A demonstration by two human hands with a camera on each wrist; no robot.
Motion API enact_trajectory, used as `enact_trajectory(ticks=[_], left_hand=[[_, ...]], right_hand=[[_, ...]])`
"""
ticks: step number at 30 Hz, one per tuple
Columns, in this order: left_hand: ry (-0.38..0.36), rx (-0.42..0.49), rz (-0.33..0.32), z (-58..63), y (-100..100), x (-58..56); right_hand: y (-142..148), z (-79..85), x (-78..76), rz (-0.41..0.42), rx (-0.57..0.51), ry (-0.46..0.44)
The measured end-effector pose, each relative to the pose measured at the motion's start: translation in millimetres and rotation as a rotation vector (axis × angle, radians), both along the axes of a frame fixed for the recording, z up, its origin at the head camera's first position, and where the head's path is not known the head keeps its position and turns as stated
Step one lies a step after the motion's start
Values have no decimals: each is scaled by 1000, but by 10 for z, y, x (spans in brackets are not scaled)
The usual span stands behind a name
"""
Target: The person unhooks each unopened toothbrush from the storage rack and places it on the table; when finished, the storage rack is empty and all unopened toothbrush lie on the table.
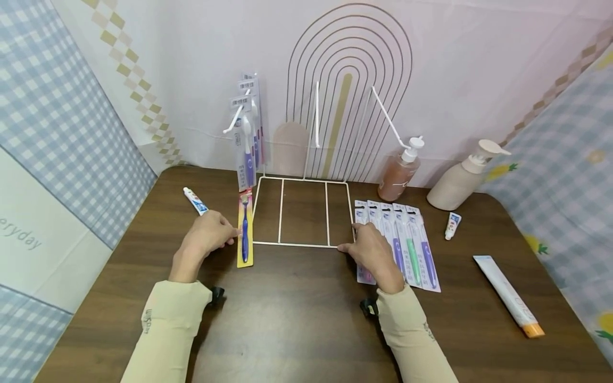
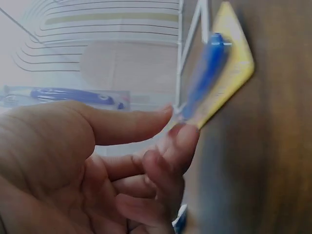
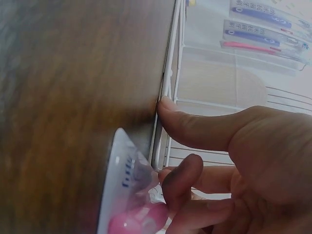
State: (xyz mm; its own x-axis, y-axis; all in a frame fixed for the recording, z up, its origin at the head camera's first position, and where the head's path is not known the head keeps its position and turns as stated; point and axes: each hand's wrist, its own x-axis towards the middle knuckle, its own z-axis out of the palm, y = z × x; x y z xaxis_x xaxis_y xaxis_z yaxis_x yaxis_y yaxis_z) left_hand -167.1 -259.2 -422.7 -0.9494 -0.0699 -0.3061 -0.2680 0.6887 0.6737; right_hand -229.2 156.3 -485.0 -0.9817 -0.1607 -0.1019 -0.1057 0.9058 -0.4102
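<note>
In the head view my left hand (image 1: 209, 232) pinches the left edge of a yellow-backed toothbrush pack (image 1: 241, 254) with a blue brush, which lies beside the left side of a white wire rack (image 1: 303, 245). The left wrist view shows thumb and index finger meeting at the end of that pack (image 2: 234, 63). My right hand (image 1: 372, 246) grips the front right corner of the rack's base, thumb on the front wire (image 3: 168, 83). Several clear toothbrush packs (image 1: 415, 255) lie under and beside that hand; a pink-handled one (image 3: 139, 219) is close to its fingertips.
Several purple toothbrush packs (image 1: 246, 151) hang on the rack's left hook; two other hooks (image 1: 317, 114) jut forward. Behind on the right stand an amber pump bottle (image 1: 398, 175) and a beige pump bottle (image 1: 455, 183). Toothpaste tubes lie left (image 1: 195, 200) and right (image 1: 507, 295).
</note>
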Motion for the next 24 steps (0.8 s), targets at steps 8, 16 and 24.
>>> enact_trajectory(ticks=[8,16,24], left_hand=[[316,28,200,574,205,84],[652,208,291,819,344,-162],[711,263,321,1026,386,-263]], right_hand=[[-23,27,12,-5,-4,-16],[-51,152,110,-2,-18,-10],[-80,176,106,-11,-23,-1]])
